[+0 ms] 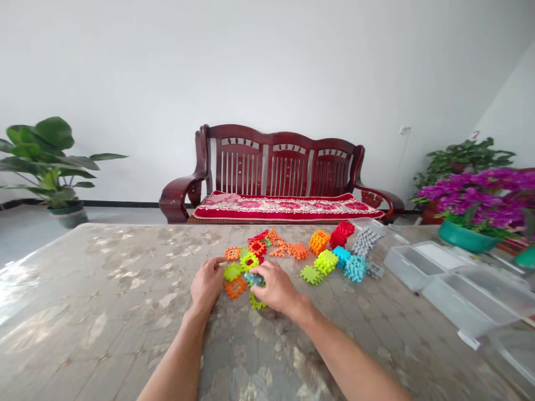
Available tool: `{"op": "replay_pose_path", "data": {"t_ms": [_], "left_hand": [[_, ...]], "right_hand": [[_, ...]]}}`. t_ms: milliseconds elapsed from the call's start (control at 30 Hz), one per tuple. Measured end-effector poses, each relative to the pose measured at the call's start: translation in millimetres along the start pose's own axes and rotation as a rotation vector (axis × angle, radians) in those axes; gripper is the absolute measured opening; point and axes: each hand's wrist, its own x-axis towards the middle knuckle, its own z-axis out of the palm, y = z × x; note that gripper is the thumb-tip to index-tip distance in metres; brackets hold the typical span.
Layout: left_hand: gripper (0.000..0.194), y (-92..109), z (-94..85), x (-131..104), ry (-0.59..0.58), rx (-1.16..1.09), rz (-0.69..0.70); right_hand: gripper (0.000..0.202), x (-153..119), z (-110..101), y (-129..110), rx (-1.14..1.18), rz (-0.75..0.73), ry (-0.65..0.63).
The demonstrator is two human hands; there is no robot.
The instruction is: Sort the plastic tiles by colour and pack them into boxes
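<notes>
My left hand (208,284) rests on the table at the left of a loose group of plastic interlocking tiles. Its fingers are curled, and whatever they hold is hidden. My right hand (276,285) is closed on a small dark-blue piece (253,278), partly covered by the fingers; its exact kind is unclear. Between the hands lie a green gear-edged tile (232,272), an orange window tile (235,288) and a yellow-green open tile (249,260). Another orange window tile (232,253) sits just beyond my left fingers. A yellow-green tile (257,302) is partly under my right hand.
Right of the hands stand stacked tiles: orange (319,241), red (341,234), yellow-green (326,262), blue (356,268) and grey (368,240). Clear plastic boxes (468,303) and a purple-flowered pot (468,236) occupy the right side. A wooden bench (288,167) stands behind the table.
</notes>
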Motion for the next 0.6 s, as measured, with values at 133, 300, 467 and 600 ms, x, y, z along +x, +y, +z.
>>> {"op": "replay_pose_path", "data": {"t_ms": [133,300,467,600], "left_hand": [[0.039,-1.8,0.8,1.4,0.002,0.018,0.005],[0.04,-2.8,2.3,2.2,0.017,0.043,0.029],[0.039,-3.3,2.9,2.9,0.016,0.067,0.037],[0.039,-4.6,3.8,3.7,0.02,0.081,0.049]], "right_hand": [[0.035,-24.4,-49.6,36.4,0.049,0.038,0.133],[0.035,-62.6,-133.4,114.5,-0.203,0.167,0.231],[0.038,-90.6,-188.5,179.2,-0.38,0.323,0.114],[0.041,-98.2,-199.5,204.3,-0.357,0.352,0.015]]}}
